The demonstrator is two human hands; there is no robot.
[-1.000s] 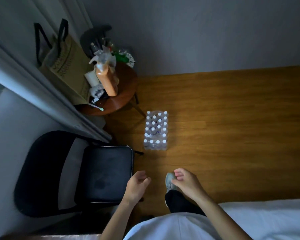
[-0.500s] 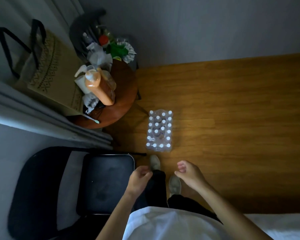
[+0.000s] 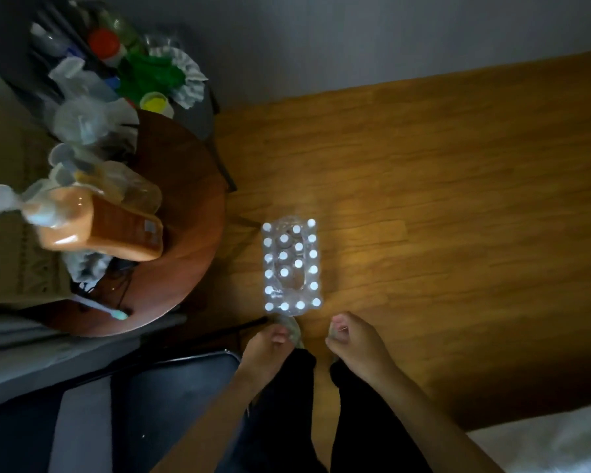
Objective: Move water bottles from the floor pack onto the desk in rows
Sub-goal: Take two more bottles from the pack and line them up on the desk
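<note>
While the person has stepped right up, the clear shrink-wrapped pack of white-capped water bottles (image 3: 290, 266) now sits on the wooden floor just ahead of both loosely curled, empty hands, left hand (image 3: 265, 346) and right hand (image 3: 354, 343); grabbing looks imminent.

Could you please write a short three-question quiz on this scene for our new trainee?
1. True or false: the plastic-wrapped pack of white-capped water bottles stands on the wooden floor.
2. What does the left hand hold? A) a bottle B) nothing C) a toothbrush
3. Which piece of furniture carries the orange pump bottle?

Key: 1. True. 2. B; the right hand is empty too. 3. The round brown wooden table.
</note>
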